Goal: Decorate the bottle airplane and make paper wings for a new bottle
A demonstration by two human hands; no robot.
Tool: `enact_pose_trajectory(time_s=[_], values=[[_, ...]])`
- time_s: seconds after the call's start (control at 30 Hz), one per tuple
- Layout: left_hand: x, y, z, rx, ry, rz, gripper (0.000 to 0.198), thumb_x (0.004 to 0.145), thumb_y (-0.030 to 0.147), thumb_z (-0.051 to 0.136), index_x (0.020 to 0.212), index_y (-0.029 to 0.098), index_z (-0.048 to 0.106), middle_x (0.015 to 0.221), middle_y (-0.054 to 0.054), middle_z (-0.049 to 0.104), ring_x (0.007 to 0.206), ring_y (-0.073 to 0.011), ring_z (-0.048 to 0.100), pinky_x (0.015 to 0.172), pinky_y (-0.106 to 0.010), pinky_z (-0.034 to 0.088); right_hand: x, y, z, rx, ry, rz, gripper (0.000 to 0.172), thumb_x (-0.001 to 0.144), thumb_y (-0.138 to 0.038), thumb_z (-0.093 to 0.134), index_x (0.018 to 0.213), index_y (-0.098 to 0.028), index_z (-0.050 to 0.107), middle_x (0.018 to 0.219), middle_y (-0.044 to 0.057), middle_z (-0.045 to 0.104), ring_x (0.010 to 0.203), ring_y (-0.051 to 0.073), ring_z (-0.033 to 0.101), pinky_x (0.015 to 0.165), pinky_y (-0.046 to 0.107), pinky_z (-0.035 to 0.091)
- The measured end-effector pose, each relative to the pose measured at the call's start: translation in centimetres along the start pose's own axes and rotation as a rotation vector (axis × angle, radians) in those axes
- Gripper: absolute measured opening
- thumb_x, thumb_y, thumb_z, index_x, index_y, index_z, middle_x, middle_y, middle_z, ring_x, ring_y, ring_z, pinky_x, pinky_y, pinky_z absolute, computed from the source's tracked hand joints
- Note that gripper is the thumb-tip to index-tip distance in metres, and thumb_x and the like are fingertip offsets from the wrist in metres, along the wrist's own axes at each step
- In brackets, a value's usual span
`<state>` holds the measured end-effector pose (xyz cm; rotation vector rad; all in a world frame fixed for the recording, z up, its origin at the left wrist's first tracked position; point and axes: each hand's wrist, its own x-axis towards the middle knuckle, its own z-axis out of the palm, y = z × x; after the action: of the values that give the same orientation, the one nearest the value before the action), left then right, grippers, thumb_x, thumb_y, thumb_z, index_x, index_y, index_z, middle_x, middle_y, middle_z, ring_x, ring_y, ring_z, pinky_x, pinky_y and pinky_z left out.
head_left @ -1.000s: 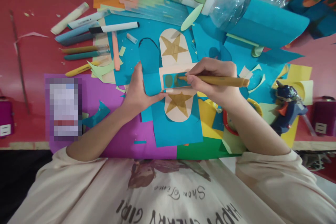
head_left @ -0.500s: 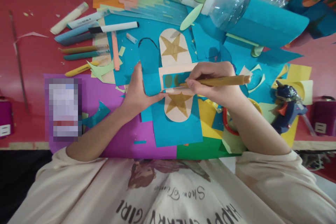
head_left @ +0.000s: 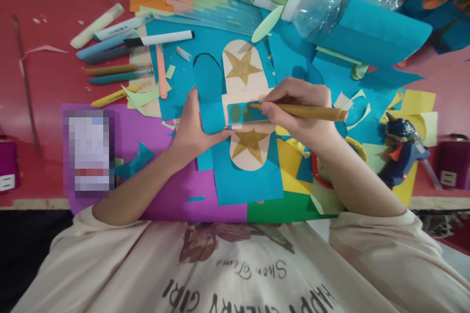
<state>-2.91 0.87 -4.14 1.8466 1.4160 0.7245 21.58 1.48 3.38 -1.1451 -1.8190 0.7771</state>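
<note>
A mustard-coloured marker lies in my right hand, pinched between thumb and fingers, its tip over the second dark dot on a blue paper strip. That strip lies on a pale pink paper band. Above and below the band are pale rounded paper ends, each bearing a gold star; the lower star points the same way. My left hand rests flat with thumb and fingers spread, the thumb tip at the band's lower left edge. Beneath them are sheets of blue paper.
Several markers lie at the left, with a blurred phone below. A blue paper-wrapped plastic bottle is at the upper right. Far right rests a dark blue glue gun. Purple paper and paper scraps surround the work.
The marker's tip has shifted slightly up within the strip, and its rear end has dipped a little. My right hand has risen slightly; my left hand stays put.
</note>
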Motion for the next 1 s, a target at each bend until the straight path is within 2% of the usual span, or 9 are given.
enact_pose_trajectory(time_s=[0.2, 0.33, 0.5, 0.67, 0.8, 1.0], values=[[0.1, 0.0, -0.2, 0.02, -0.038, 0.01, 0.125, 0.055, 0.086, 0.068, 0.147, 0.017, 0.017, 0.157, -0.025, 0.027, 0.146, -0.0451, 0.027, 0.116, -0.064, 0.03, 0.2, -0.4, -0.5, 0.044, -0.097, -0.005, 0.02, 0.085, -0.022, 0.065, 0.065, -0.02, 0.062, 0.061, -0.002, 0.061, 0.055, 0.011, 0.054, 0.05, 0.027, 0.042], [0.1, 0.1, -0.1, 0.009, -0.012, 0.009, 0.126, 0.052, 0.088, 0.067, 0.147, 0.022, 0.019, 0.158, -0.02, 0.028, 0.146, -0.0441, 0.028, 0.116, -0.061, 0.032, 0.5, -1.0, -0.8, 0.048, -0.167, 0.021, 0.022, 0.082, -0.015, 0.062, 0.06, -0.019, 0.057, 0.057, -0.003, 0.058, 0.051, 0.009, 0.049, 0.046, 0.024, 0.036], [0.0, 0.9, -0.2, 0.011, -0.022, -0.023, 0.124, 0.055, 0.087, 0.066, 0.148, 0.019, 0.022, 0.159, -0.022, 0.028, 0.147, -0.0434, 0.027, 0.118, -0.058, 0.03, 0.8, -1.1, -0.9, 0.077, -0.206, 0.024, 0.024, 0.078, -0.017, 0.063, 0.056, -0.02, 0.054, 0.055, -0.003, 0.057, 0.049, 0.008, 0.048, 0.045, 0.024, 0.035], [0.0, 0.7, -0.1, 0.015, -0.005, -0.014, 0.124, 0.053, 0.088, 0.066, 0.148, 0.022, 0.021, 0.158, -0.02, 0.029, 0.147, -0.0431, 0.027, 0.118, -0.059, 0.031, 0.7, -1.0, -0.8, 0.058, -0.181, 0.052, 0.023, 0.078, -0.017, 0.062, 0.057, -0.02, 0.054, 0.055, -0.003, 0.058, 0.05, 0.009, 0.049, 0.046, 0.024, 0.036], [0.1, 0.4, 0.0, 0.055, -0.025, -0.007, 0.127, 0.053, 0.09, 0.063, 0.148, 0.019, 0.017, 0.158, -0.022, 0.027, 0.147, -0.0432, 0.027, 0.117, -0.061, 0.031, 0.6, -1.1, -0.7, 0.074, -0.17, 0.037, 0.023, 0.077, -0.016, 0.062, 0.056, -0.019, 0.054, 0.055, -0.002, 0.057, 0.05, 0.009, 0.049, 0.045, 0.024, 0.035], [0.1, 0.9, -0.2, 0.038, -0.018, -0.023, 0.126, 0.054, 0.087, 0.067, 0.148, 0.019, 0.018, 0.158, -0.022, 0.029, 0.147, -0.0436, 0.028, 0.118, -0.06, 0.03, 0.6, -1.1, -0.7, 0.082, -0.157, 0.02, 0.023, 0.078, -0.014, 0.061, 0.057, -0.02, 0.053, 0.055, -0.002, 0.057, 0.051, 0.01, 0.05, 0.046, 0.024, 0.037]])
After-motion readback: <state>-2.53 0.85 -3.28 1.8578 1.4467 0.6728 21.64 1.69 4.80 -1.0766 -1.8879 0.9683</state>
